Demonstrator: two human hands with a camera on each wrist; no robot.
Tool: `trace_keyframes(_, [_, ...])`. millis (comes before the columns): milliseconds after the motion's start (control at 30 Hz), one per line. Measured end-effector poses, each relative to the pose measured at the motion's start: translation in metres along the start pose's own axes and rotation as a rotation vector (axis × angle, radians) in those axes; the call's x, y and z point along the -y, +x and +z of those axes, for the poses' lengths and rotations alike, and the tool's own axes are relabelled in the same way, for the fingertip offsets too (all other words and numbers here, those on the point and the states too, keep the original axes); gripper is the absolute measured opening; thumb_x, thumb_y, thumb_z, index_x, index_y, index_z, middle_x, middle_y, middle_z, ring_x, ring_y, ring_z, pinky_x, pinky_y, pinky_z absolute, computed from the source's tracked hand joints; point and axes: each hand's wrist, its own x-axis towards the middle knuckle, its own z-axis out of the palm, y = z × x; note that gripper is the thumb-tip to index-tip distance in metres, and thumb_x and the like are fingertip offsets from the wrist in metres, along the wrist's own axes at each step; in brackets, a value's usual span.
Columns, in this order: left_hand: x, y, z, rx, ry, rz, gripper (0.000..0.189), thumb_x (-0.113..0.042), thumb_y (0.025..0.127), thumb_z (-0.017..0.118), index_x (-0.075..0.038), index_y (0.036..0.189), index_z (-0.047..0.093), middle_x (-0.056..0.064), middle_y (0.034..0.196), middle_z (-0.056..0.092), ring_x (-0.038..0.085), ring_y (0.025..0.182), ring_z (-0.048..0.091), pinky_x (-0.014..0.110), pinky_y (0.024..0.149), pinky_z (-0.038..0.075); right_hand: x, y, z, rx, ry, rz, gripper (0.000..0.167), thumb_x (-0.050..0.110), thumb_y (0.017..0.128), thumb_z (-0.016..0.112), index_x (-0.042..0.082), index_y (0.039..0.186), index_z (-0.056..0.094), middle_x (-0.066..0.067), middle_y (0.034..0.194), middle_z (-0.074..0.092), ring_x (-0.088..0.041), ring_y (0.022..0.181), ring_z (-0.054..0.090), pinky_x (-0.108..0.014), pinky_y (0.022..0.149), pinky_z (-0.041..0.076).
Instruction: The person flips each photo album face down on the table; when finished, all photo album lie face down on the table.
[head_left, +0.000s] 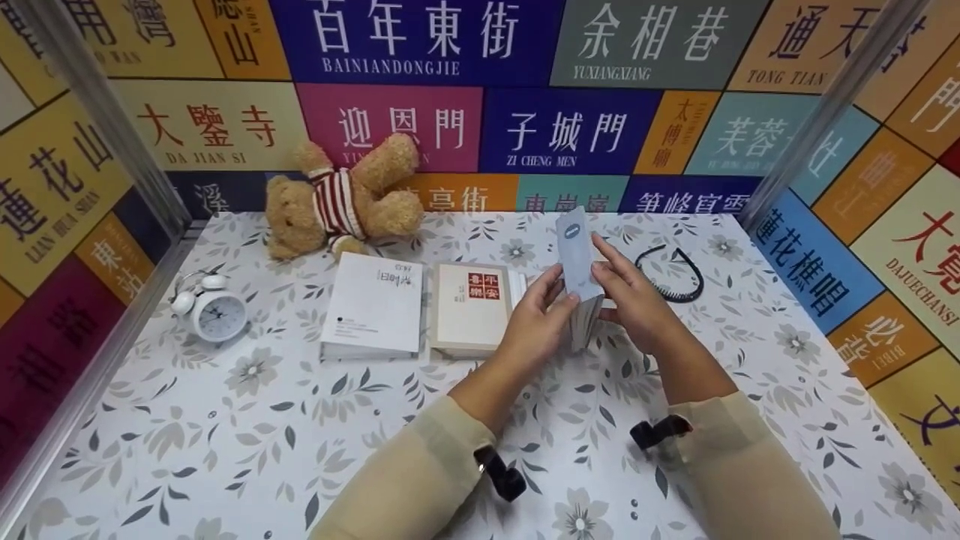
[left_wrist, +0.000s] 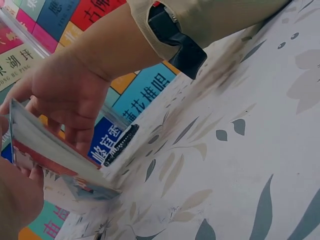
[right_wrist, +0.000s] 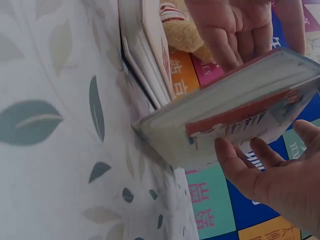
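A book (head_left: 576,255) with a pale grey-blue face stands on edge, tilted, between my two hands. My left hand (head_left: 541,311) holds it from the left, thumb at its near edge. On the other side my right hand (head_left: 637,300) grips it with its fingers along the cover. The right wrist view shows a red band and a picture on the cover of this book (right_wrist: 235,120), its lower corner close to the tablecloth. Two more books, one white (head_left: 375,304) and one cream with a red square (head_left: 470,307), stand upright just left of my hands.
Beyond my right hand lies a black toothed headband (head_left: 694,289). A white alarm clock (head_left: 217,313) stands at the left, and a teddy bear (head_left: 341,199) in a striped sweater lies against the back wall. A floral cloth (head_left: 247,442) covers the table.
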Motion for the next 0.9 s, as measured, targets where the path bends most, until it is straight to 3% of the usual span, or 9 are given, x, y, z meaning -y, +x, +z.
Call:
trace_keyframes(133, [0.005,0.003,-0.002,0.016,-0.089,-0.033,0.059,-0.018,0.111,0.053,-0.010,0.167,0.037,0.012,0.172,0.041,0.026,0.163,0.036,0.040,0.132,0.036,-0.006,0.002,-0.003,0.017,0.019,0.001,0.065,0.044,0.114,0.049,0.040,0.172,0.020,-0.016,0.170,0.032,-0.034,0.154,0.041,-0.041,0.111,0.052])
trace_keyframes(300, [0.013,0.007,-0.003,0.026,-0.180,-0.124,0.062,-0.017,0.110,0.045,-0.012,0.170,0.031,0.009,0.177,0.033,0.025,0.163,0.035,0.043,0.132,0.036,-0.014,0.004,-0.007,0.001,-0.004,-0.009,0.064,0.032,0.113,0.053,0.032,0.171,0.027,-0.016,0.171,0.032,-0.028,0.144,0.049,-0.025,0.100,0.054])
trace_keyframes(467, [0.012,0.008,-0.003,0.050,-0.159,-0.124,0.062,-0.020,0.111,0.046,-0.015,0.171,0.029,0.006,0.178,0.029,0.024,0.163,0.034,0.042,0.132,0.035,-0.013,0.004,-0.006,-0.005,0.017,0.000,0.062,0.029,0.114,0.052,0.029,0.171,0.028,-0.016,0.169,0.030,-0.020,0.136,0.053,-0.025,0.098,0.055])
trace_keyframes(667, [0.011,0.006,-0.006,0.058,-0.083,-0.104,0.058,-0.027,0.112,0.051,-0.020,0.168,0.038,0.006,0.176,0.034,0.030,0.158,0.044,0.043,0.131,0.037,-0.013,0.004,-0.009,0.031,0.150,0.022,0.065,0.028,0.114,0.050,0.026,0.173,0.023,-0.012,0.170,0.027,-0.014,0.134,0.053,-0.027,0.099,0.057])
trace_keyframes(767, [0.013,0.007,-0.008,0.072,-0.077,-0.145,0.056,-0.031,0.112,0.050,-0.022,0.167,0.041,0.006,0.173,0.042,0.026,0.154,0.049,0.041,0.130,0.038,-0.016,0.006,-0.014,0.041,0.237,0.018,0.066,0.024,0.114,0.052,0.022,0.173,0.022,-0.006,0.167,0.032,-0.011,0.132,0.056,-0.027,0.099,0.058])
trace_keyframes(900, [0.018,0.010,-0.010,0.072,-0.136,-0.253,0.055,-0.035,0.112,0.047,-0.024,0.166,0.042,0.006,0.166,0.050,0.021,0.147,0.054,0.035,0.121,0.044,-0.023,0.010,-0.024,-0.030,0.308,-0.045,0.068,0.009,0.108,0.061,0.008,0.169,0.031,0.001,0.152,0.052,-0.007,0.125,0.064,-0.022,0.097,0.060])
